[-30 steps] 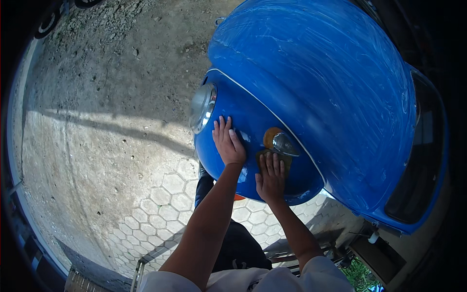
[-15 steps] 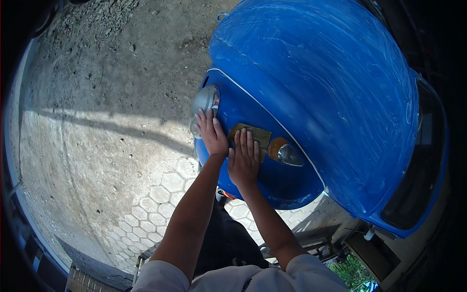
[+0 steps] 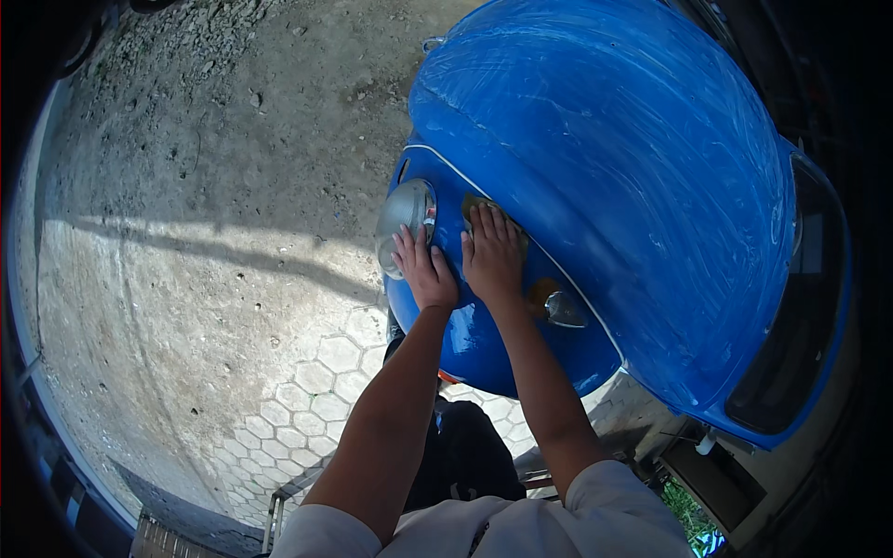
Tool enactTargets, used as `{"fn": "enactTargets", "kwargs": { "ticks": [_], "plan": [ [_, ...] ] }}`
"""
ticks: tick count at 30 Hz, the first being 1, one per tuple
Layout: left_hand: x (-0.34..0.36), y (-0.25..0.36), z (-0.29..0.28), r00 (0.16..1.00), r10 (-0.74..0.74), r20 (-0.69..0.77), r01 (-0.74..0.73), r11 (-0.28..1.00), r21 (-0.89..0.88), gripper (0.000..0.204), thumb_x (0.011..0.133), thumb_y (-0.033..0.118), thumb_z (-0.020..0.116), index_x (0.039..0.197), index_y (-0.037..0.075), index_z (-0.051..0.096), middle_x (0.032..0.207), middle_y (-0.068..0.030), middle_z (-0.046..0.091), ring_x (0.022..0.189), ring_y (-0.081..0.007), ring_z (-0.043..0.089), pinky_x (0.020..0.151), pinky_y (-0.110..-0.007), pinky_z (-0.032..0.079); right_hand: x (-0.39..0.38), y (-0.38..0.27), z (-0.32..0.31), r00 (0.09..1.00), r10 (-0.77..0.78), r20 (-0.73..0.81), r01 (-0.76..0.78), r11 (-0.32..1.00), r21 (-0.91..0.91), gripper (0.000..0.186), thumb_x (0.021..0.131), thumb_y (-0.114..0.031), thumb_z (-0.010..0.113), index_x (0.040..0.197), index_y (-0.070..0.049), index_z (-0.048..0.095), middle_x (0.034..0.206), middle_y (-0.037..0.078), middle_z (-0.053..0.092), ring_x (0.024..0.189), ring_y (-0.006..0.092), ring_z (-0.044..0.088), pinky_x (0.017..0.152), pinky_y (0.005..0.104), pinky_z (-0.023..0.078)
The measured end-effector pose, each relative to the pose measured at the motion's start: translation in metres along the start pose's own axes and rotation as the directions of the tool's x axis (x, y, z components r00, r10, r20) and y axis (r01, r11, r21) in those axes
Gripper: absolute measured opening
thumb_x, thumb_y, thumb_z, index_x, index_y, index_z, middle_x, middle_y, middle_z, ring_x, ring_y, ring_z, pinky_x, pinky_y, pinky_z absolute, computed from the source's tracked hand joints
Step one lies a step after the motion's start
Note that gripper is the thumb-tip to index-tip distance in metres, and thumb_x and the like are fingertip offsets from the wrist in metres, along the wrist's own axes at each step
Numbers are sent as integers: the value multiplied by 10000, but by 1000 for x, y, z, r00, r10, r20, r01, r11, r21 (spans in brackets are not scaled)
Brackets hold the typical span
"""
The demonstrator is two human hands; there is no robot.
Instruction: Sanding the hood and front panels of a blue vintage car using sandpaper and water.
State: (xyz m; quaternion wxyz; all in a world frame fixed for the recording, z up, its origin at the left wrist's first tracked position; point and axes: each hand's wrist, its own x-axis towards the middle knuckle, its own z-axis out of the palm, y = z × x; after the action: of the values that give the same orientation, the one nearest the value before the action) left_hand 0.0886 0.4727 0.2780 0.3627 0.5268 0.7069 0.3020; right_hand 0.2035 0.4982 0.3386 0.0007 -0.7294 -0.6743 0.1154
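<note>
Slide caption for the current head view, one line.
Left hand at the headlight, right hand flat on a thin olive-brown sheet against the fender of a blue car.

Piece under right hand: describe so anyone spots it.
On the blue car, find the fender with the big round headlight. Between that headlight and the small amber lamp, the right hand rests on an olive-brown piece. Unlike both bulging, shiny lights, it is flat and dull.
</note>
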Motion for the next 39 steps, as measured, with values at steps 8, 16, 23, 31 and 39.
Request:
{"fn": "enactTargets", "kwargs": {
  "ticks": [8,16,23,31,39],
  "plan": [
    [-4,-2,6,1000,10,-5,-10,1000,-24,521,1049,273,416,1528,77,471,1667,-232,290,1572,-454,152,1249,-624,64,60,6,27,972,-154,177,132,982,132,502,1074,-321,422,1450,-22,565,1548,147,514,1492,270,402,1239,444,285],
    [-3,2,2,1000,14,3,-14,1000,7,524,1043,262,428,1532,74,462,1669,-229,285,1572,-450,154,1252,-616,68,34,1,19,1000,-6,8,6,1000,28,502,1060,-326,445,1445,-28,567,1551,138,515,1483,278,415,1228,435,301],
    [-5,1,11,999,32,-10,-32,999,-2,525,1053,291,428,1528,69,466,1666,-228,295,1573,-438,161,1257,-606,79,72,-7,42,994,-37,105,33,999,40,499,1043,-323,484,1428,-22,584,1514,146,550,1463,273,438,1218,426,309],
    [9,-15,2,991,111,-79,-117,991,-71,517,1084,348,390,1499,63,510,1653,-225,322,1568,-423,182,1252,-615,79,-67,-28,6,961,137,-239,-164,982,-94,559,1036,-257,530,1525,6,464,1582,155,461,1507,308,363,1254,456,246],
    [-125,-91,-38,966,232,-115,-251,947,-202,402,1089,259,457,1350,-32,554,1341,-226,584,1251,-374,551,1085,-430,408,-225,-17,19,971,2,-240,11,999,53,534,1027,-271,536,1509,-42,505,1605,85,446,1540,258,306,1272,440,218]
  ]
}}
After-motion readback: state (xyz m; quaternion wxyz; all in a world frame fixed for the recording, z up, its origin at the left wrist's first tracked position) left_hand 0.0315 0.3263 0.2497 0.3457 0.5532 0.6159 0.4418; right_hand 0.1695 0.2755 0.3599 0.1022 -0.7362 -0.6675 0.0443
